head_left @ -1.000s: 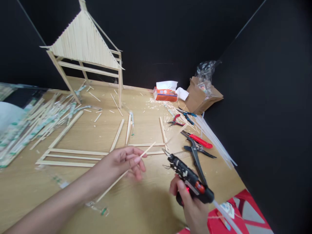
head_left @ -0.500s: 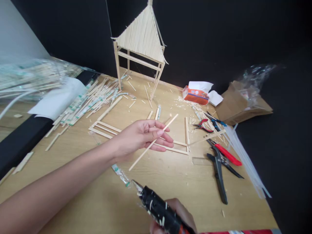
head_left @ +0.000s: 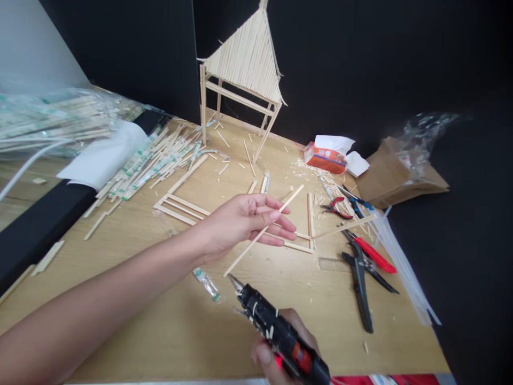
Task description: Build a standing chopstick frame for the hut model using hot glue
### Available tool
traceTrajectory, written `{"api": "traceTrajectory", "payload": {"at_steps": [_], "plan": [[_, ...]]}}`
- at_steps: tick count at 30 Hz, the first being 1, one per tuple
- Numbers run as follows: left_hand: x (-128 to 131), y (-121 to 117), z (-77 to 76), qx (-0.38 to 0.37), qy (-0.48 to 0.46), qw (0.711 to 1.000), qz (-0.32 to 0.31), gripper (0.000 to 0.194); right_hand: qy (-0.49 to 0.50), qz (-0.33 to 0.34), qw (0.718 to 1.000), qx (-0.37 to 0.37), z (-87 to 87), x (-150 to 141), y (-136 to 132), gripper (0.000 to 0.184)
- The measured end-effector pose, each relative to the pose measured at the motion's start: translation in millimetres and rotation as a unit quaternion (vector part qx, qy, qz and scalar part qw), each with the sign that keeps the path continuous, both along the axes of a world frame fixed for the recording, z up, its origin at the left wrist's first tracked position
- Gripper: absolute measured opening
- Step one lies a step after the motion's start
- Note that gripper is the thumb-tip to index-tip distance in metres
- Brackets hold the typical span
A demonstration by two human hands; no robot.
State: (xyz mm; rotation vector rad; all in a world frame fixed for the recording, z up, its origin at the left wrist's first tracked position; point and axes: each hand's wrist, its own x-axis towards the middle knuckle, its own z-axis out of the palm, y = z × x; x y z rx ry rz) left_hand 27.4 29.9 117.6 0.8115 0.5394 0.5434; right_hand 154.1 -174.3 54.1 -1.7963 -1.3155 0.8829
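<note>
My left hand [head_left: 244,222] pinches a thin wooden stick [head_left: 260,232] between its fingers, and the stick runs diagonally across the palm side. My right hand [head_left: 280,347] is wrapped round the grip of a black hot glue gun [head_left: 276,331] at the bottom of the view. The gun's metal nozzle [head_left: 235,283] points up and left and stops just short of the stick's lower end. Beyond my left hand, a flat ladder-like frame of wooden sticks [head_left: 180,208] lies on the table.
A stick model with a peaked roof [head_left: 244,59] stands at the back of the wooden table [head_left: 120,315]. Loose sticks [head_left: 160,158] lie at left. Pliers [head_left: 332,208], red-handled cutters [head_left: 371,255], glue sticks [head_left: 403,262], a tissue box [head_left: 324,160] and cardboard [head_left: 401,176] lie at right.
The view has swung, shifting the scene to the right. The glue gun has dropped lower, then risen slightly, with its nozzle now near the stick's lower end. My left hand still holds the stick.
</note>
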Motion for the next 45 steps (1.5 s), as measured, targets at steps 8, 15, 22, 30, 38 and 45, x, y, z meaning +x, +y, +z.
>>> {"api": "traceTrajectory", "payload": {"at_steps": [8, 15, 22, 30, 38, 45], "plan": [[0.8, -0.8, 2.6, -0.001, 0.000, 1.000, 0.004, 0.010, -0.024, -0.024, 0.999, 0.010, -1.7, -6.4, -0.2, 0.035], [-0.2, -2.6, 2.0, 0.003, -0.001, 1.000, -0.001, 0.015, -0.025, -0.033, 0.999, 0.006, -1.6, -7.9, -1.9, 0.035], [-1.6, -2.9, 3.7, 0.007, -0.005, 1.000, 0.002, 0.014, -0.005, -0.038, 0.999, 0.033, 1.2, -9.8, -2.1, 0.034], [-2.0, -2.1, 3.8, 0.011, -0.012, 1.000, -0.001, 0.017, -0.020, -0.022, 0.999, 0.036, 1.5, -8.4, -1.6, 0.031], [-1.7, -1.7, 2.5, 0.014, -0.013, 1.000, 0.000, 0.016, -0.018, -0.017, 0.999, 0.028, -0.3, -8.3, -4.7, 0.024], [-2.4, -1.9, 3.5, 0.007, -0.018, 1.000, 0.003, 0.015, -0.013, -0.014, 0.999, 0.037, 1.7, -8.3, -3.0, 0.027]]}}
